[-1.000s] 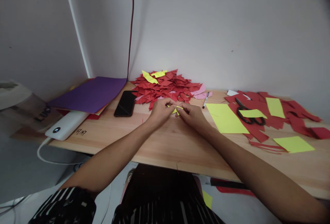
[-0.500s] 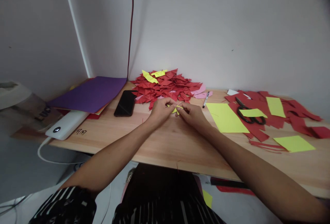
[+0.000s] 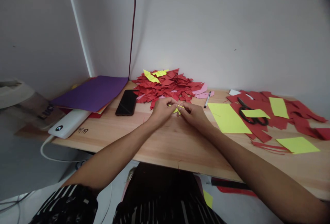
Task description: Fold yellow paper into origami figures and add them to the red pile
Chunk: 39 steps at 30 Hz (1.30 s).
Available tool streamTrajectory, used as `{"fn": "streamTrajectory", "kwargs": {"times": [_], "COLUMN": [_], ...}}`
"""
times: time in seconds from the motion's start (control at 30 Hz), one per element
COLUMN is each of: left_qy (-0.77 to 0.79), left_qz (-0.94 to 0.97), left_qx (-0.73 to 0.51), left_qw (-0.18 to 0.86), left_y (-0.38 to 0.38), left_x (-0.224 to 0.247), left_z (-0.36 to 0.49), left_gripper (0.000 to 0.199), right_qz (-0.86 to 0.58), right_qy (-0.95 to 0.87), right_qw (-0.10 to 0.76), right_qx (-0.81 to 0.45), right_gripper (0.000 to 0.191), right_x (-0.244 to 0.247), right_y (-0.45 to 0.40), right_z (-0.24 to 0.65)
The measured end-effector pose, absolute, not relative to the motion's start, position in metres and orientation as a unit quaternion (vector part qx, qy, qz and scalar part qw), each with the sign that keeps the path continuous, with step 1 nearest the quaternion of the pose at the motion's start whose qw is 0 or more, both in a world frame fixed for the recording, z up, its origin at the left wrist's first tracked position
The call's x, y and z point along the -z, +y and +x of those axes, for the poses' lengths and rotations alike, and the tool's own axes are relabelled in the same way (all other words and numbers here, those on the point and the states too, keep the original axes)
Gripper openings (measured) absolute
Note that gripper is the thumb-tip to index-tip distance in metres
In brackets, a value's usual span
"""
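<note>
Between my two hands is a small folded piece of yellow paper point(image 3: 176, 108), just in front of a pile of folded red papers point(image 3: 167, 86). My left hand point(image 3: 162, 109) pinches its left side, and my right hand point(image 3: 193, 112) grips its right side. The fingers cover much of the paper, so its exact shape is hidden. Two folded yellow pieces point(image 3: 151, 76) lie on top of the red pile. To the right of my right hand, a large yellow sheet point(image 3: 228, 118) rests flat on the wooden table point(image 3: 165, 146).
A black phone point(image 3: 126, 103), purple sheets point(image 3: 94, 91) and a white power bank point(image 3: 68, 124) with a cable are on the left. A marker point(image 3: 207, 99) stands out behind the yellow sheet. Black-handled scissors point(image 3: 254, 120) lie among red scraps point(image 3: 277, 122) on the right.
The whole view has shifted slightly, so things appear a little further right. Both hands stay on the small yellow paper with hardly any visible movement.
</note>
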<state>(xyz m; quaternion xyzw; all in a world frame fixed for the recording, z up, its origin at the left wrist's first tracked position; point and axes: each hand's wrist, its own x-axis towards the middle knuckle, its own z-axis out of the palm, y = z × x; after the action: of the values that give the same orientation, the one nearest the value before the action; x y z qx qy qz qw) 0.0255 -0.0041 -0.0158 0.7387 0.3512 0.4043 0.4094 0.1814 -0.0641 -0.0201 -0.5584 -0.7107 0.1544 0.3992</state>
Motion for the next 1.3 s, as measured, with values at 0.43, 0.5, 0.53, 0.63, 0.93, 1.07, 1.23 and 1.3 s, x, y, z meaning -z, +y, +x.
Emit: {"fn": "streamTrajectory", "kwargs": {"times": [0.43, 0.5, 0.53, 0.63, 0.93, 1.07, 1.23, 1.3], "left_qy": [0.353, 0.352, 0.352, 0.355, 0.356, 0.361, 0.362, 0.359], "left_qz": [0.740, 0.741, 0.742, 0.742, 0.742, 0.744, 0.744, 0.746], "left_qx": [-0.403, -0.403, -0.402, -0.400, -0.402, -0.398, -0.398, -0.398], "left_qw": [0.406, 0.405, 0.404, 0.404, 0.401, 0.398, 0.396, 0.396], "left_y": [-0.0045, -0.0040, -0.0038, -0.0033, -0.0036, -0.0031, -0.0026, -0.0025], "left_x": [0.0156, 0.0160, 0.0162, 0.0165, 0.0155, 0.0163, 0.0173, 0.0171], "left_z": [0.0254, 0.0254, 0.0254, 0.0255, 0.0252, 0.0253, 0.0256, 0.0256], "left_gripper": [0.012, 0.012, 0.012, 0.013, 0.011, 0.012, 0.012, 0.012], "right_qz": [-0.556, -0.559, -0.560, -0.560, -0.557, -0.555, -0.551, -0.550], "right_qy": [-0.711, -0.711, -0.711, -0.711, -0.713, -0.714, -0.715, -0.715], "right_qw": [0.402, 0.398, 0.397, 0.396, 0.396, 0.397, 0.400, 0.401], "right_qx": [-0.155, -0.154, -0.154, -0.155, -0.158, -0.157, -0.158, -0.159], "right_gripper": [0.025, 0.025, 0.025, 0.026, 0.031, 0.028, 0.026, 0.027], "right_x": [0.0213, 0.0209, 0.0206, 0.0198, 0.0204, 0.0205, 0.0195, 0.0195], "right_y": [-0.0636, -0.0636, -0.0637, -0.0641, -0.0640, -0.0642, -0.0652, -0.0650], "right_z": [0.1817, 0.1815, 0.1813, 0.1810, 0.1814, 0.1815, 0.1808, 0.1809]}}
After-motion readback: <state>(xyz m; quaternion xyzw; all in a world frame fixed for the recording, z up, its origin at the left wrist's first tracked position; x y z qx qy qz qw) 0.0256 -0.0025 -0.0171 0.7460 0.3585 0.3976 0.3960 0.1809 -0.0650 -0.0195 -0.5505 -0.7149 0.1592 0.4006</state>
